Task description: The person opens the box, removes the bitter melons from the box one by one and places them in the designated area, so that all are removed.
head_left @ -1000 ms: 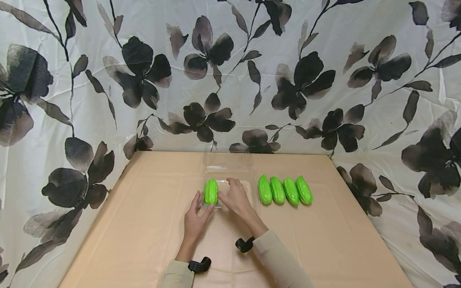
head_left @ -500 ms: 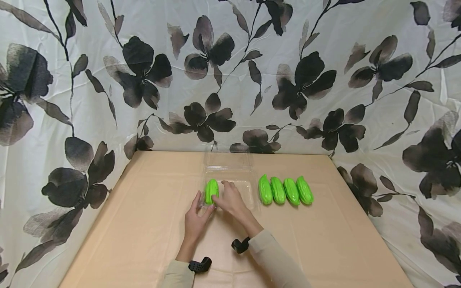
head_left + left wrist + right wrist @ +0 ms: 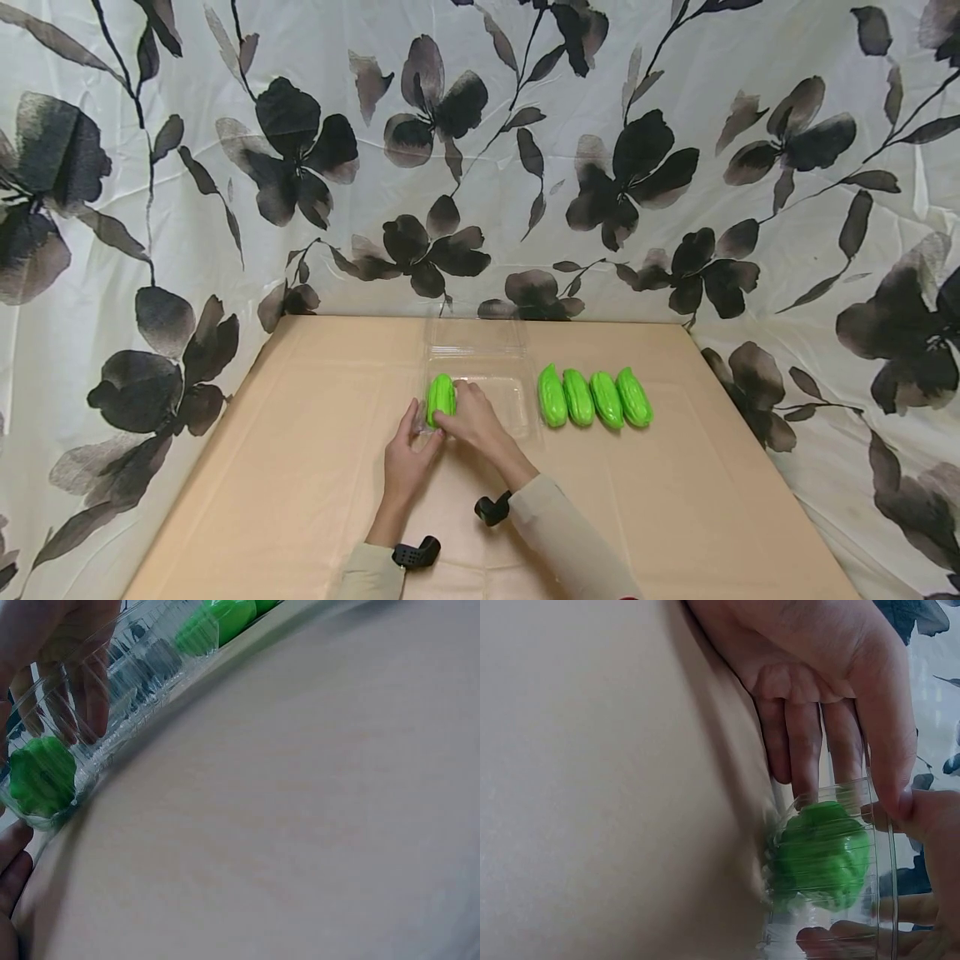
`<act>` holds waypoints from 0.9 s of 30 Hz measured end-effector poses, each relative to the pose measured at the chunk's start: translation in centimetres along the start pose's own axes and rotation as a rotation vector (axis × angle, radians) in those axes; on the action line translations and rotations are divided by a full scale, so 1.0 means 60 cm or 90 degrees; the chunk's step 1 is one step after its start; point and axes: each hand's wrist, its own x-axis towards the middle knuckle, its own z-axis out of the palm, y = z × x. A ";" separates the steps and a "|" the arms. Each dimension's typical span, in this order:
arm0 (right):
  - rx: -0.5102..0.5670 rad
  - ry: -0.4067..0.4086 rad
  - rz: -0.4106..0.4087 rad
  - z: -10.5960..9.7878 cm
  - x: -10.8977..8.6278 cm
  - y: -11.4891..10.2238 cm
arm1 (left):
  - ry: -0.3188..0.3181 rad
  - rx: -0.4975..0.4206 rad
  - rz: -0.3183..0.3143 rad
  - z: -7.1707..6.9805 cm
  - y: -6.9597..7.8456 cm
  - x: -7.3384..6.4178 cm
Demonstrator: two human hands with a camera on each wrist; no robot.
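A bright green ridged toy cucumber (image 3: 441,395) lies at the left end of an open clear plastic clamshell box (image 3: 510,387). My left hand (image 3: 406,458) holds the near left corner of the box, thumb at the front rim and fingers along the left side. My right hand (image 3: 477,425) reaches into the box just right of the cucumber, its thumb over the near end. In the left wrist view, its long fingers (image 3: 96,705) point down inside the box, with a gap to the cucumber's end (image 3: 43,776). The right wrist view shows that green end (image 3: 825,855) through the clear wall.
Several matching cucumbers (image 3: 594,398) lie in a row on the tan table (image 3: 697,500), to the right of the box. The box's clear lid (image 3: 477,336) is folded back toward the far edge. A flower-printed cloth (image 3: 540,192) hangs behind and around the table.
My right hand has moved left within the box, up to the cucumber, and its fingers have come closer together. The left hand stays at the corner. The row of cucumbers is unmoved.
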 end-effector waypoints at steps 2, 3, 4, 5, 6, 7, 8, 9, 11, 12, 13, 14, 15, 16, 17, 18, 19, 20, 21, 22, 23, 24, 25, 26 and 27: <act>-0.003 0.000 -0.009 0.000 0.001 -0.002 | -0.001 0.000 0.004 -0.001 0.000 0.000; -0.006 -0.002 -0.010 0.001 0.001 -0.003 | -0.003 -0.001 0.007 -0.001 0.000 0.000; -0.009 -0.005 -0.011 0.001 0.002 -0.004 | -0.005 -0.004 0.009 -0.002 0.000 0.000; -0.014 -0.009 -0.010 0.001 0.002 -0.005 | -0.008 -0.007 0.011 -0.002 -0.001 0.000; -0.018 -0.013 -0.010 0.001 0.003 -0.005 | -0.010 -0.009 0.013 -0.003 -0.001 0.000; -0.021 -0.017 -0.009 0.002 0.004 -0.006 | -0.013 -0.011 0.016 -0.003 -0.002 0.001; -0.024 -0.022 -0.008 0.002 0.005 -0.007 | -0.014 -0.014 0.017 -0.004 -0.002 0.001; -0.028 -0.027 -0.006 0.003 0.006 -0.008 | -0.014 -0.017 0.017 -0.004 -0.002 0.001; -0.036 -0.033 -0.003 0.004 0.008 -0.009 | -0.014 -0.020 0.012 -0.004 -0.003 0.000; -0.039 -0.035 -0.003 0.004 0.009 -0.010 | -0.012 -0.019 0.010 -0.005 -0.002 0.000; -0.040 -0.036 -0.001 0.004 0.009 -0.010 | -0.011 -0.019 0.006 -0.005 -0.001 0.000; -0.042 -0.036 0.000 0.004 0.009 -0.011 | -0.011 -0.019 0.004 -0.005 -0.001 0.000; -0.044 -0.036 0.002 0.003 0.009 -0.012 | -0.012 -0.018 0.002 -0.005 0.000 0.000; -0.043 -0.036 0.004 0.003 0.009 -0.012 | -0.012 -0.019 0.002 -0.005 0.001 0.000; -0.041 -0.036 0.005 0.003 0.009 -0.013 | -0.012 -0.018 0.003 -0.005 0.001 0.000; -0.039 -0.036 0.007 0.003 0.009 -0.013 | -0.012 -0.018 0.004 -0.005 0.002 0.000; -0.035 -0.037 0.008 0.003 0.009 -0.013 | -0.012 -0.019 0.005 -0.005 0.003 0.000; -0.034 -0.038 0.010 0.003 0.009 -0.013 | -0.012 -0.020 0.006 -0.005 0.003 -0.001; -0.031 -0.040 0.012 0.003 0.009 -0.013 | -0.012 -0.021 0.008 -0.005 0.004 -0.001; -0.028 -0.043 0.014 0.002 0.009 -0.013 | -0.012 -0.020 0.011 -0.005 0.004 -0.001; -0.028 -0.046 0.017 0.002 0.009 -0.013 | -0.011 -0.020 0.013 -0.005 0.003 -0.001; -0.025 -0.049 0.019 0.002 0.009 -0.013 | -0.010 -0.019 0.016 -0.005 0.003 -0.001; -0.024 -0.052 0.021 0.003 0.009 -0.014 | -0.009 -0.020 0.017 -0.005 0.002 -0.001; -0.024 -0.055 0.023 0.003 0.010 -0.014 | -0.009 -0.019 0.020 -0.005 0.001 -0.001; -0.024 -0.057 0.025 0.003 0.010 -0.014 | -0.009 -0.017 0.021 -0.005 0.000 -0.001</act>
